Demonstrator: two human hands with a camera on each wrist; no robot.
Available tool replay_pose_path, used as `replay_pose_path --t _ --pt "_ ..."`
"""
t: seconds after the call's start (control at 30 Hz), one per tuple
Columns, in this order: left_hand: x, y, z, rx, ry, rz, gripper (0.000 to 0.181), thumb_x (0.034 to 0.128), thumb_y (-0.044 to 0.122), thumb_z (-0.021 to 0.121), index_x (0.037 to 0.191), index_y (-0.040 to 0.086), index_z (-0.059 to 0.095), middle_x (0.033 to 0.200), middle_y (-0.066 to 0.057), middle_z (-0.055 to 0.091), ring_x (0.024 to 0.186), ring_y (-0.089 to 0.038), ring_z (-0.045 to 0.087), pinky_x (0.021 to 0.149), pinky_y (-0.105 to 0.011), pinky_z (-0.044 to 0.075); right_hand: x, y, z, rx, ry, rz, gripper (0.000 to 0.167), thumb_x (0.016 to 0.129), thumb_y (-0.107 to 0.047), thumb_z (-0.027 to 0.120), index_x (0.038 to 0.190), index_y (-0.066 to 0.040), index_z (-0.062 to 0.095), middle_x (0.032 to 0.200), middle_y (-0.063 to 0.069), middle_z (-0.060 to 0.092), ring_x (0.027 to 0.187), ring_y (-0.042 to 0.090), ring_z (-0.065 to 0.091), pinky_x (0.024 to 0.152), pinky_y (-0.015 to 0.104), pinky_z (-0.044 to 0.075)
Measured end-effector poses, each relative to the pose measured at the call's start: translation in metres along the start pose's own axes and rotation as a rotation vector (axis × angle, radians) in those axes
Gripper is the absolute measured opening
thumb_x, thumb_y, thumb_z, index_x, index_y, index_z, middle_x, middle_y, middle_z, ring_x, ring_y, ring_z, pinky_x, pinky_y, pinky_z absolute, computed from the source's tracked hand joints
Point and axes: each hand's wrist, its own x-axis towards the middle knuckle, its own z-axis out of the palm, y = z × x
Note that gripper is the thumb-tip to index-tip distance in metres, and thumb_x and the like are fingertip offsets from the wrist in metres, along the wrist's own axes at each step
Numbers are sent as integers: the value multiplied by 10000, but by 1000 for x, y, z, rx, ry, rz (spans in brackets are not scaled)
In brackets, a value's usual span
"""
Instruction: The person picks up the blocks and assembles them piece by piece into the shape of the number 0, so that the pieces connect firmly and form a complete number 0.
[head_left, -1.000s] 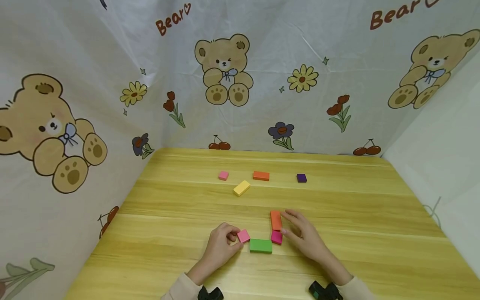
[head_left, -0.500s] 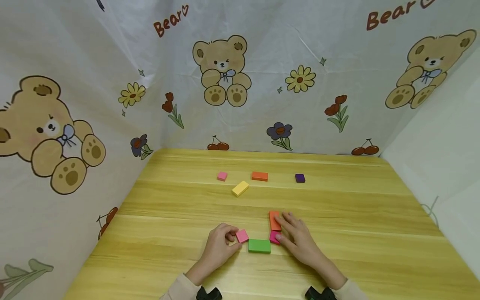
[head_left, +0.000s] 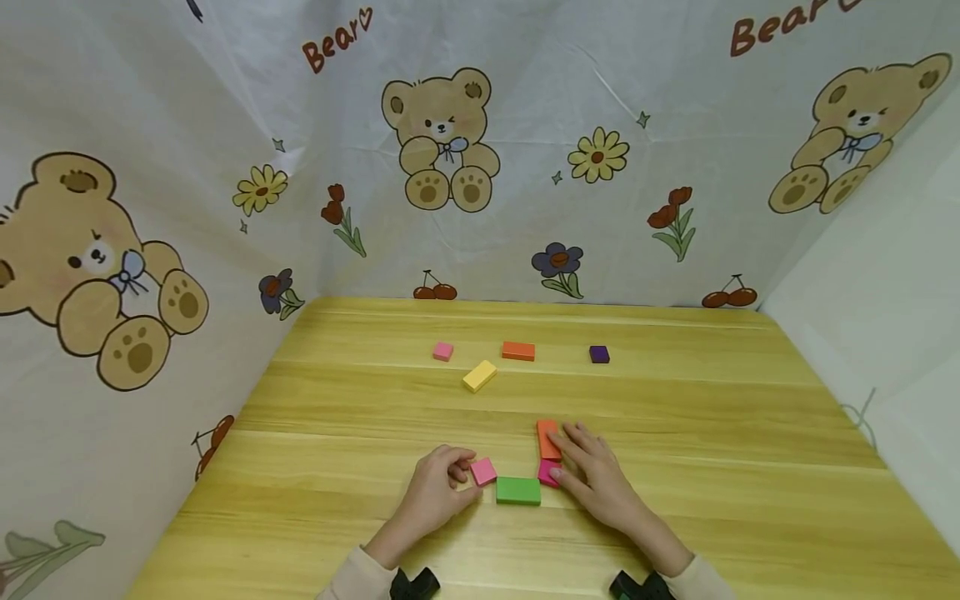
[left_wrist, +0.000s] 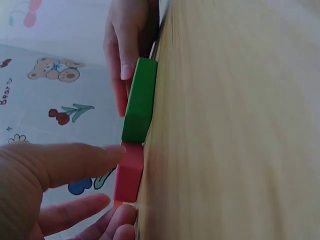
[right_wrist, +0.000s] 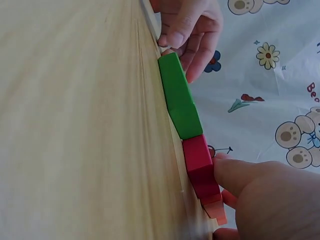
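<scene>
Low at center of the head frame, on a wooden table (head_left: 750, 467), a person's two hands are working on either side of a bent line of blocks. The left hand (head_left: 435, 492) is pinching the pink block (head_left: 483, 472) between thumb and fingers; the right hand (head_left: 600, 479) is clasping nothing, its extended fingers standing apart, one resting on the orange block (head_left: 547, 433) and the thumb touching the magenta block (head_left: 547, 472). The green block (head_left: 518, 491) is lying between the hands. Orange, magenta and green are apparently meeting in sequence, so that side is looking largely done. The pink block is sitting askew at the green's upper left corner, suggesting its placing is unfinished. Toward the middle of the frame, the far pink block (head_left: 443, 352), far orange block (head_left: 518, 351), yellow block (head_left: 479, 377) and purple block (head_left: 599, 354) are lying scattered, seemingly unused; how many are due to join cannot be told.

At lower left of the left wrist frame, thumb and fingers are bracketing the pink block, the green standing beyond; any gap between the two is impossible to judge.

Right of center in the right wrist frame, the thumb is pressing the magenta's side, with green above and orange below.
</scene>
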Motion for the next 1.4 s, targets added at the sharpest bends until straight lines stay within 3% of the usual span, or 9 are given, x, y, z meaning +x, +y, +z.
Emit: replay_pose_path --t 0.1,0.23,0.47,0.63,0.77,0.9,1.4 --pt "3 3 -9 35 -16 -21 442 731 88 837 1133 -2 677 972 -67 628 822 -131 580 690 -221 486 0 0 -1 -7 -1 1 510 914 -212 674 1386 -58 553 1461 285 434 1394 501 305 1076 727 166" --pt "17 7 -23 63 21 -62 433 764 118 814 1163 20 677 1051 -111 631 890 -192 592 721 -273 475 -1 3 -1 -1 -9 14 512 917 -215 673 1388 -59 550 1470 284 424 1405 495 291 1082 725 155" --pt "69 3 -40 44 99 -193 460 800 136 786 1225 22 652 1150 -166 616 989 -268 589 799 -387 490 -1 4 -1 3 -19 30 513 925 -231 664 1397 -68 543 1479 277 416 1413 485 285 1088 723 149" --pt "108 -11 -36 18 74 -218 531 796 121 783 1286 15 609 1194 -169 586 1052 -298 572 857 -425 510 -1 3 -1 12 -33 49 516 931 -248 658 1403 -80 539 1487 269 410 1424 474 274 1099 714 138" --pt "129 -24 -28 10 24 -203 572 789 91 788 1314 2 583 1237 -182 580 1089 -304 581 889 -423 523 -1 3 1 21 -39 54 517 933 -255 656 1405 -82 538 1490 268 406 1427 474 266 1102 716 128" --pt "138 -32 -22 -12 -9 -208 574 782 65 796 1311 -4 583 1203 -174 599 1051 -275 605 868 -382 539 0 3 1 20 -42 52 520 934 -260 654 1408 -84 534 1493 265 403 1429 473 265 1104 715 126" --pt "148 -33 -17 -86 -105 -209 774 712 9 837 1405 11 492 1093 -142 581 853 -179 649 732 -295 547 1 2 -1 14 -42 58 520 931 -255 658 1407 -86 536 1493 261 406 1431 464 268 1110 706 129"
